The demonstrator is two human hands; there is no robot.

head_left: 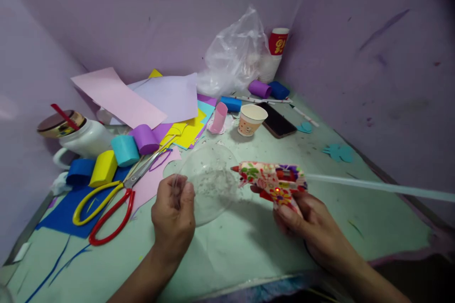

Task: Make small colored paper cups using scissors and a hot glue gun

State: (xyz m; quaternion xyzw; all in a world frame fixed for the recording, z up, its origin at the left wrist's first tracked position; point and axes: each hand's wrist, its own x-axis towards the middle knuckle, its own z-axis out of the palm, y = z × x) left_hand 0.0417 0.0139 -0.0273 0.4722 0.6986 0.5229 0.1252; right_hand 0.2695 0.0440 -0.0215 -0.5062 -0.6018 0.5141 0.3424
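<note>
My left hand (pixel 175 208) pinches the left edge of a clear round plastic lid (pixel 209 187), which is held tilted above the table. In my right hand (pixel 302 218) is a hot glue gun (pixel 272 177) with a flower pattern. Its orange-brown nozzle points left, close to the lid's right edge, and a small red light glows on its side. From the back of the gun a long translucent glue stick (pixel 377 185) sticks out to the right. Beyond the lid stand a small paper cup (pixel 251 120) and a curled pink paper piece (pixel 218 118) on a round base.
Scissors (pixel 130 182) with yellow and red handles lie at left beside several paper rolls (pixel 124 150) and a white mug (pixel 85 137). Coloured paper sheets (pixel 163 99), a plastic bag (pixel 236 52) and stacked cups (pixel 273 57) are at the back. A phone (pixel 277 120) and teal paper cut-outs (pixel 337 152) lie right.
</note>
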